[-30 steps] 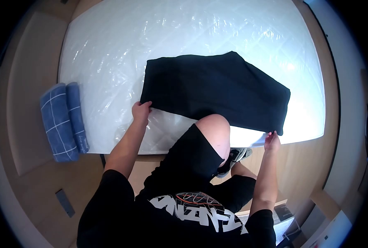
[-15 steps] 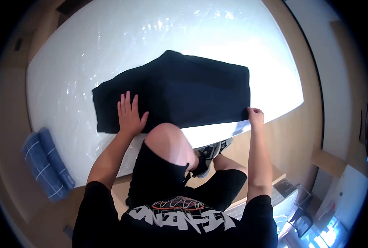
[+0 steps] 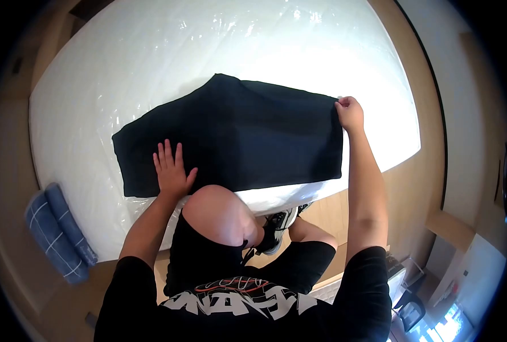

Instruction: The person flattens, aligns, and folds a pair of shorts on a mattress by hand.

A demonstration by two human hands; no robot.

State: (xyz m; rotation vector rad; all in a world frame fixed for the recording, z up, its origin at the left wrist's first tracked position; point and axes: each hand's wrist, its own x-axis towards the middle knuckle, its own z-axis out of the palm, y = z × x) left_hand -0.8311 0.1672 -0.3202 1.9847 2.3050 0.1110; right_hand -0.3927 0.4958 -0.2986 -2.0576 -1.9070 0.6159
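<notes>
A piece of black cloth (image 3: 265,134), seemingly a garment, lies spread on a plastic-covered white mattress (image 3: 94,97). My left hand (image 3: 172,174) rests flat on its left part, fingers spread. At the cloth's upper right corner, my right hand (image 3: 349,114) pinches the edge between thumb and fingers. My bare knee (image 3: 216,214) is at the cloth's lower edge.
Two blue checked rolls (image 3: 60,233) lie at the mattress's lower left corner. Wooden floor (image 3: 401,182) runs along the right side. A dark chair (image 3: 410,313) stands at the lower right. My shoe (image 3: 277,228) is beside the mattress edge.
My left hand has let go of the cloth's left corner and now lies flat on it. My right hand has moved up from the lower right corner to the upper right one.
</notes>
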